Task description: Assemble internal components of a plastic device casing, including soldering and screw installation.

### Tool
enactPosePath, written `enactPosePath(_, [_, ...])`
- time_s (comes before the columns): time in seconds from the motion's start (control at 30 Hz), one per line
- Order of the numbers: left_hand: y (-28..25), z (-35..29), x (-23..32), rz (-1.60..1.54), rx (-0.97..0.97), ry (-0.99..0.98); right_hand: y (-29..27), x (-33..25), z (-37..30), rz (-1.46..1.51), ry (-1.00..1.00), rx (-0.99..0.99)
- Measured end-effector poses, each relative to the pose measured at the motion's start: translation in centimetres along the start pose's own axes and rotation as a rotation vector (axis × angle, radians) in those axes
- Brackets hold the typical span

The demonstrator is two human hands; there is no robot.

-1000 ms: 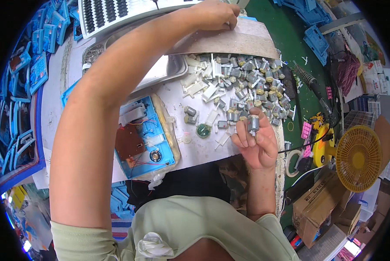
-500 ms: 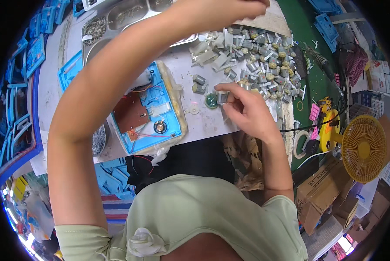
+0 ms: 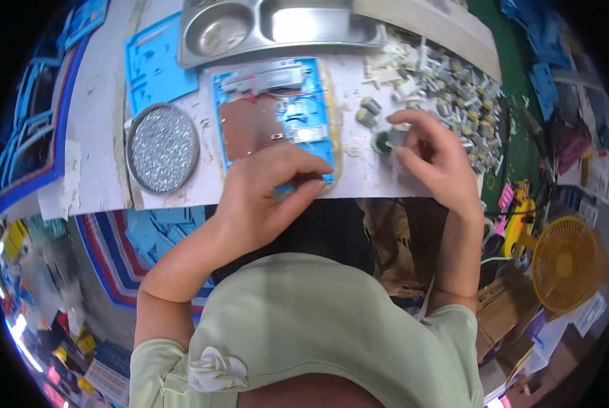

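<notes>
My right hand (image 3: 435,158) pinches a small silver motor (image 3: 398,136) between thumb and forefinger. The motor is just beside a small round green thing (image 3: 381,142) on the table. My left hand (image 3: 267,194) is over the near edge of a blue plastic casing (image 3: 323,129), its thumb and forefinger close together at the near right corner. Whatever those fingertips may hold is too small to make out. Inside the casing lie a brown circuit board (image 3: 250,126), thin wires and a grey part (image 3: 267,78). My left hand hides the casing's near part.
A heap of small motors (image 3: 467,112) covers the table's right side. Two loose motors (image 3: 367,111) lie beside the casing. A round dish of screws (image 3: 161,148), a blue shell (image 3: 156,64) and a metal compartment tray (image 3: 257,44) stand left and far. A yellow fan (image 3: 564,264) is at right.
My left hand has come back from the far side of the table to the casing's near corner. My right hand still holds the motor by the green thing. The view has shifted.
</notes>
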State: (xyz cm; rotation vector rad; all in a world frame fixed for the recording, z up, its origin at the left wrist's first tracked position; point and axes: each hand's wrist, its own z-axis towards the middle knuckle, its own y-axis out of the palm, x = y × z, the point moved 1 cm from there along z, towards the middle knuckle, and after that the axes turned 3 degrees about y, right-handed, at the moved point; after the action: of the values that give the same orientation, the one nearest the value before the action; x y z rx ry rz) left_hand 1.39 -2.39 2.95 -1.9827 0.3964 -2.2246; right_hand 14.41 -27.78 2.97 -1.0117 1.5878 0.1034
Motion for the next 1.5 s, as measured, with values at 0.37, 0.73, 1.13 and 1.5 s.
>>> enactPosePath(0.37, [0.6,-1.8,-1.4,-0.101,0.111,0.013,7.8,-3.2,-0.6,0.863,0.101,-0.319])
enactPosePath(0.73, [0.9,-1.9,-2.0,-0.214,0.188,0.033,8.1,-2.8,-1.1,0.219,-0.174,-0.081])
enactPosePath(1.13, [-0.7,-0.9,-2.0,0.185,0.242,0.431,7.3,-4.4,0.8,0.057,-0.659,0.092])
enactPosePath(1.5, [-0.9,-1.3,-1.9,0.250,0.253,0.369,7.5,-3.9,1.3,0.038,-0.834,0.069])
